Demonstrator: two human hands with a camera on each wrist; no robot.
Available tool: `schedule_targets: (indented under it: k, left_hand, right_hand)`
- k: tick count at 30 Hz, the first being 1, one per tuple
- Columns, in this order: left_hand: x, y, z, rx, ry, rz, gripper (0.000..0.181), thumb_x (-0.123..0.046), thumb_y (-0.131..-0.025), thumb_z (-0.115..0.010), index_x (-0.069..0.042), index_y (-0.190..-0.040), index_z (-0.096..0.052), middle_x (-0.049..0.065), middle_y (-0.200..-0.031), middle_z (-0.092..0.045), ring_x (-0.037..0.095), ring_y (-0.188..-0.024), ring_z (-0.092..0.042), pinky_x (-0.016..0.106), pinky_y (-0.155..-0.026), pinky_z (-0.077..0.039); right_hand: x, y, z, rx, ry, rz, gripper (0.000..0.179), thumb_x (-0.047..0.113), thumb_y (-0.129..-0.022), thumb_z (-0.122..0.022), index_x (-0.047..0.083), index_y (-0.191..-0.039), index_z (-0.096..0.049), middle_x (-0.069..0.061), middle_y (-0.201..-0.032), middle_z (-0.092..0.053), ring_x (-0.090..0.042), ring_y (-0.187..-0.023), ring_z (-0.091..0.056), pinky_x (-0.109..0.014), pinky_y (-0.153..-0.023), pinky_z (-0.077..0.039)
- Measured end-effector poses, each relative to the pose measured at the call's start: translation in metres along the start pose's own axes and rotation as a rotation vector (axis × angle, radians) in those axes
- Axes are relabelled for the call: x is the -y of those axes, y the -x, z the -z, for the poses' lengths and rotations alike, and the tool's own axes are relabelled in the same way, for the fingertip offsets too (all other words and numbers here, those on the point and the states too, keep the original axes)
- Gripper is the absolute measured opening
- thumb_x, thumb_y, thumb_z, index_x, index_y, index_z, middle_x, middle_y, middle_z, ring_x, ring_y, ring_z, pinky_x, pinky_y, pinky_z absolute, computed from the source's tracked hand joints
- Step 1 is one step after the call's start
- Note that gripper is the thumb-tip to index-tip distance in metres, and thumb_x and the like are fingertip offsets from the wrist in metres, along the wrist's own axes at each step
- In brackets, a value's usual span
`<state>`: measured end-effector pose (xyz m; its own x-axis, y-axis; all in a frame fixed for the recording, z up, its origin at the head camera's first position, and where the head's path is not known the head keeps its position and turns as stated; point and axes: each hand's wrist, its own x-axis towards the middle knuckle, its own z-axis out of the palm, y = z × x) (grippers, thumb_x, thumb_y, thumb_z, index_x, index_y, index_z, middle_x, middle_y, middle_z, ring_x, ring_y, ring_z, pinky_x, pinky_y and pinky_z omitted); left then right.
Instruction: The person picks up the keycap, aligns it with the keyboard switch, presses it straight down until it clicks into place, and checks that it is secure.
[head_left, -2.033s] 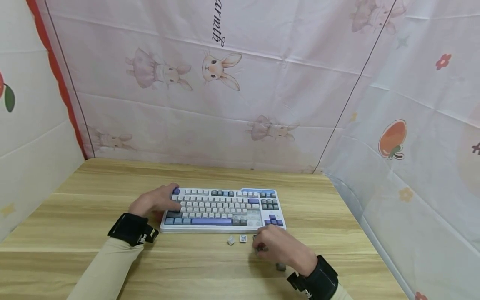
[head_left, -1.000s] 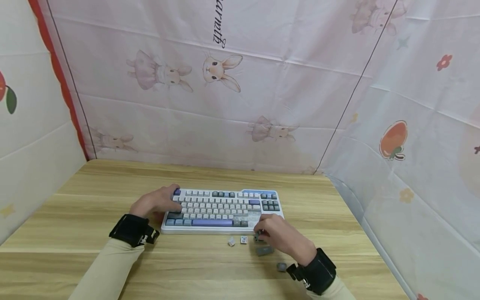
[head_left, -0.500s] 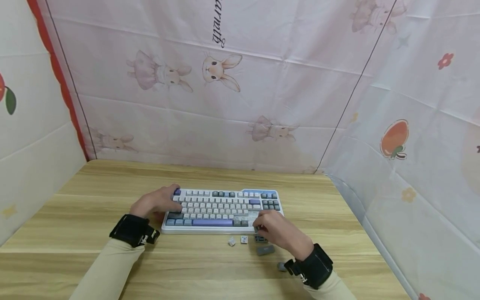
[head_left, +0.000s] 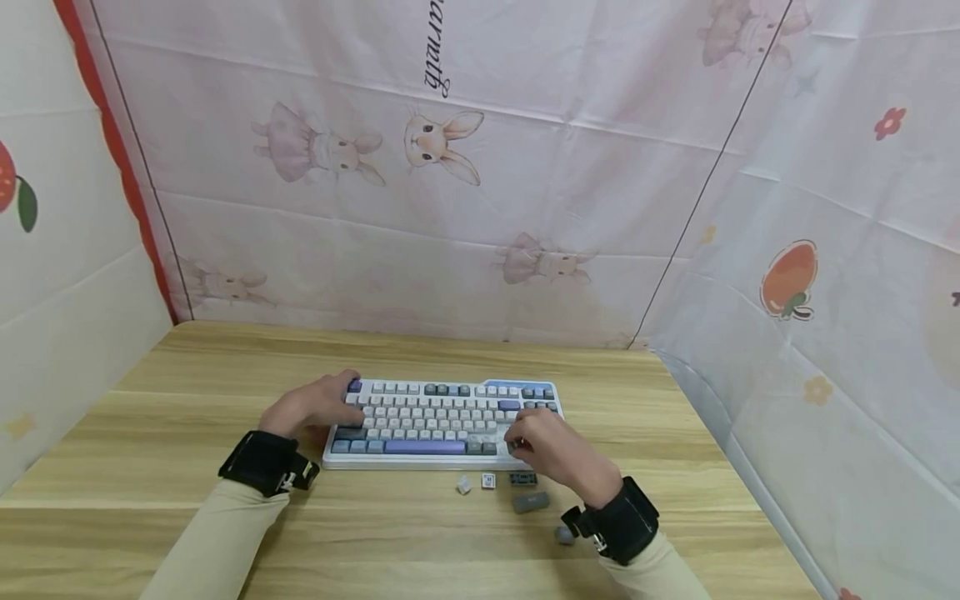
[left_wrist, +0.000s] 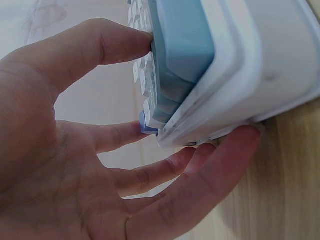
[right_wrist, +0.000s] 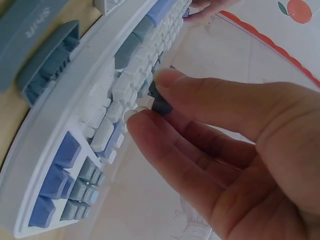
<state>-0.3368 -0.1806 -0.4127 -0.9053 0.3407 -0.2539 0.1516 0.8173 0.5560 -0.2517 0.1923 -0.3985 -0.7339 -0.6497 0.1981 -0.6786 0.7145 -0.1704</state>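
A white keyboard [head_left: 420,466] with white, grey, blue and purple keycaps lies on the wooden table. My left hand [head_left: 318,402] grips its left end, thumb on the keys at the near corner and fingers along the side, as the left wrist view shows. Over the keyboard's lower right part, my right hand [head_left: 555,446] pinches a dark grey keycap [right_wrist: 161,102] between thumb and fingertips. Under that hand, a patch of bare switches [right_wrist: 97,100] shows no keycaps. The right hand hides part of the arrow keys in the head view.
Loose keycaps lie in front of the keyboard: a tilted white keycap [head_left: 464,484], an upturned white keycap [head_left: 488,481], an upturned long dark keycap [head_left: 522,479], a long grey keycap [head_left: 531,502] and a small grey keycap [head_left: 565,535]. Printed cloth [head_left: 420,283] encloses the table.
My right hand has picked up a dark keycap from the table before the keyboard and moved up over the keyboard's lower right. The left hand stays in place.
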Motion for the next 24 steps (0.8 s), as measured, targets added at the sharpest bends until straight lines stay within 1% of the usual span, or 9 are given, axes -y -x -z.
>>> schedule_targets:
  k: [5, 9, 12, 17, 19, 24]
  left_hand:
    - [-0.001, 0.002, 0.0, 0.004, 0.019, 0.016, 0.086, -0.026, -0.092, -0.071, 0.005, -0.158, -0.025, 0.035, -0.15, -0.043, 0.039, -0.122, -0.051, 0.055, -0.099, -0.049]
    - [-0.002, 0.002, -0.001, 0.002, 0.024, 0.019, 0.086, -0.026, -0.091, -0.071, 0.004, -0.158, -0.025, 0.035, -0.151, -0.043, 0.039, -0.122, -0.051, 0.055, -0.099, -0.049]
    - [-0.002, 0.001, -0.002, -0.003, 0.013, 0.014, 0.086, -0.026, -0.091, -0.072, 0.005, -0.157, -0.026, 0.035, -0.151, -0.043, 0.039, -0.123, -0.052, 0.057, -0.102, -0.047]
    - [-0.001, 0.001, -0.002, 0.005, 0.029, 0.026, 0.087, -0.026, -0.091, -0.072, 0.004, -0.157, -0.025, 0.035, -0.152, -0.042, 0.039, -0.122, -0.052, 0.054, -0.097, -0.051]
    - [-0.001, 0.001, -0.002, 0.009, 0.04, 0.033, 0.087, -0.026, -0.091, -0.072, 0.003, -0.158, -0.025, 0.034, -0.152, -0.041, 0.039, -0.12, -0.051, 0.052, -0.093, -0.052]
    - [-0.002, 0.002, -0.001, 0.008, 0.046, 0.034, 0.087, -0.026, -0.091, -0.072, 0.003, -0.158, -0.025, 0.034, -0.152, -0.041, 0.039, -0.12, -0.052, 0.051, -0.092, -0.053]
  right_hand:
    - [-0.002, -0.006, 0.003, 0.0, -0.006, 0.012, 0.007, -0.002, -0.086, -0.078, 0.005, -0.087, -0.079, -0.003, -0.081, -0.073, -0.007, -0.072, -0.058, -0.017, -0.063, -0.046]
    - [-0.005, -0.009, 0.005, -0.012, -0.011, 0.018, 0.011, -0.004, -0.086, -0.077, 0.006, -0.082, -0.078, -0.002, -0.077, -0.072, -0.007, -0.07, -0.058, -0.019, -0.063, -0.046]
    - [-0.006, -0.011, 0.004, -0.002, -0.022, 0.007, 0.011, -0.004, -0.086, -0.077, 0.006, -0.081, -0.078, -0.002, -0.076, -0.071, -0.006, -0.069, -0.058, -0.02, -0.063, -0.047]
    - [-0.007, -0.014, -0.001, 0.018, -0.049, -0.025, 0.012, -0.003, -0.086, -0.077, 0.006, -0.078, -0.077, -0.001, -0.072, -0.069, -0.004, -0.065, -0.052, -0.019, -0.06, -0.045]
    - [-0.007, -0.014, -0.003, 0.016, -0.051, -0.03, 0.012, -0.003, -0.085, -0.077, 0.006, -0.078, -0.077, 0.0, -0.072, -0.069, -0.003, -0.065, -0.052, -0.018, -0.06, -0.045]
    - [-0.008, -0.016, -0.007, 0.028, -0.042, -0.037, 0.011, -0.002, -0.086, -0.078, 0.006, -0.079, -0.078, 0.0, -0.074, -0.071, -0.005, -0.067, -0.053, -0.019, -0.061, -0.045]
